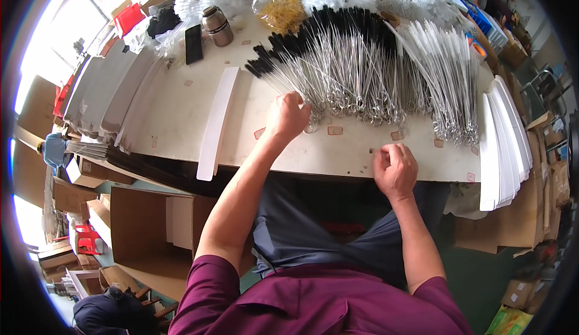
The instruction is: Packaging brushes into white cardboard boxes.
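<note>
A wide fan of thin wire brushes [356, 69] with black bristles lies on the table, looped wire ends toward me. My left hand [289, 116] is at the left edge of this fan, its fingers closed at the looped end of a wire brush; the fingertips are partly hidden. Close to the table's front edge rests my right hand [395, 171], fingers curled in; whatever is inside them, if anything, does not show. Another bundle of wire brushes [443, 81], with pale ends, lies to the right. A long white folded box [218, 124] lies left of my left arm.
Stacks of flat white cartons [506, 148] stand right, with more cartons [108, 93] at left. A phone [193, 44], a metal flask [217, 26] and a bag of yellow bands [282, 14] sit at the back. Below the table edge is an open cardboard box [139, 226].
</note>
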Demonstrator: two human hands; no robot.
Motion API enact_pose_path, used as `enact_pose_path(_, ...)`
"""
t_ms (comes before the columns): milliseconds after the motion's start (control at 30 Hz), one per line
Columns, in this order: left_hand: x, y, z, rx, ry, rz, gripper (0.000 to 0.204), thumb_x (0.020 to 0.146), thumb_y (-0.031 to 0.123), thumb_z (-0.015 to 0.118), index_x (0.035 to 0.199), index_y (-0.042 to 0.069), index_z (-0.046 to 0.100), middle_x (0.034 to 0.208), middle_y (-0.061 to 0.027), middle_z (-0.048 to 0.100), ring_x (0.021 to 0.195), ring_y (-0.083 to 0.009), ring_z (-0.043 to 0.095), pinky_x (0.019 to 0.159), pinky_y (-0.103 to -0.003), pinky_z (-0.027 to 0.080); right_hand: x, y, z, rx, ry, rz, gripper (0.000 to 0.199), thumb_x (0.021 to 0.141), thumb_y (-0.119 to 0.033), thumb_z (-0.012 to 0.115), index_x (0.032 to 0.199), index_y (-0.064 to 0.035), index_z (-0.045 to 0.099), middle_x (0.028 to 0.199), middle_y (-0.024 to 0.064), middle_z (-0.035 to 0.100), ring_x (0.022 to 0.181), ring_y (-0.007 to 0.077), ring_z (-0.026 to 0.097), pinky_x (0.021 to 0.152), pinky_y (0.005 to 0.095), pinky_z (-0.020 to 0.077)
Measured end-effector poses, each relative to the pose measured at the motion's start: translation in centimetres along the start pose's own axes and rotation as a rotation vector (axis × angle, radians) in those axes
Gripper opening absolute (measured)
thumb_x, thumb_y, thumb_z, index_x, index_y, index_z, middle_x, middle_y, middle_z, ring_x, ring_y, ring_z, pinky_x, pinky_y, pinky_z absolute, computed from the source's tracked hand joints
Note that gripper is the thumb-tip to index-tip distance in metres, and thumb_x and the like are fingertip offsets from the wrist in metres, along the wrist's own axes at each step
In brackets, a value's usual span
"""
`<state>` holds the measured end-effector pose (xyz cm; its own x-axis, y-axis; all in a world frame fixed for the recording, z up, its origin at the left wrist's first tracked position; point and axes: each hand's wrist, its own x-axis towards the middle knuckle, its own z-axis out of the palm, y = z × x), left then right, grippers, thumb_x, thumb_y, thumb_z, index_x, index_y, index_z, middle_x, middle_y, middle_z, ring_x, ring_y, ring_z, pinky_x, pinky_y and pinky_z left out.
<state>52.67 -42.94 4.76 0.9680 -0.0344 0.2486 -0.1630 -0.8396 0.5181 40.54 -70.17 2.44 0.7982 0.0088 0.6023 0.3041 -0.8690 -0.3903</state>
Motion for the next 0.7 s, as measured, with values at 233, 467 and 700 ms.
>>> enact_pose_path(233,1.8,1.7,0.0,-0.075,-0.065,-0.226,0.041,0.080,0.034,0.079,0.068,-0.004,0.068,0.062,-0.0173,0.067,0.058,-0.0249,0.068,0.059,-0.042,0.056,0.0,0.0,0.0,0.021,0.025,0.010,0.011,0.084,-0.011,0.073,0.083,-0.0073,0.063,0.079,0.0084,0.060,0.075,0.0310,0.063,0.066,0.0434,0.0500)
enact_pose_path(467,2.5,1.3,-2.0,-0.462,-0.311,-0.379,0.025,0.082,0.016,0.074,0.073,-0.006,0.068,0.060,-0.0125,0.065,0.051,-0.0160,0.064,0.043,-0.032,0.054,-0.1,0.0,-0.5,0.064,0.024,0.036,0.010,0.085,-0.013,0.072,0.083,-0.0067,0.065,0.079,0.0088,0.062,0.076,0.0311,0.063,0.068,0.0430,0.0509)
enact_pose_path(700,3.2,-1.0,-4.8,-0.143,0.035,0.017,0.019,0.085,0.008,0.064,0.070,-0.005,0.062,0.058,-0.0095,0.062,0.050,-0.0147,0.063,0.043,-0.030,0.052,0.0,-0.1,-0.4,0.109,0.009,0.023,0.008,0.085,-0.013,0.072,0.083,-0.0075,0.066,0.079,0.0077,0.063,0.076,0.0306,0.063,0.069,0.0433,0.0513)
